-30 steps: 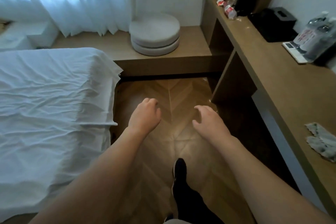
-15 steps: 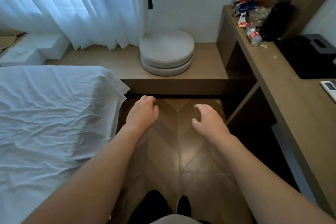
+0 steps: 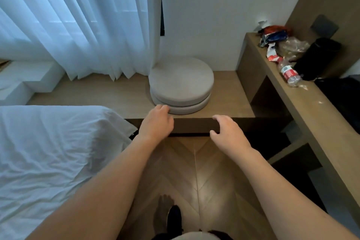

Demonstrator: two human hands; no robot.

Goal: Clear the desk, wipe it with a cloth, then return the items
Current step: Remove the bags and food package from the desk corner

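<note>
Left grip and right grip: loosely curled, holding nothing, raised over herringbone wood floor. Long wooden counter well right; clear plastic bottle with red label lying there.

Left hand: forearm bare, stretched forward, fingers loosely curled, holding nothing. Right hand: forearm bare, stretched forward, fingers loosely curled and spread, holding nothing.

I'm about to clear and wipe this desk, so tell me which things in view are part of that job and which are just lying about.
Part of the job:
desk
plastic bottle
snack wrappers
clear bag
black cylinder
crumbs

Just lying about:
round cushions
bed
curtain
</note>
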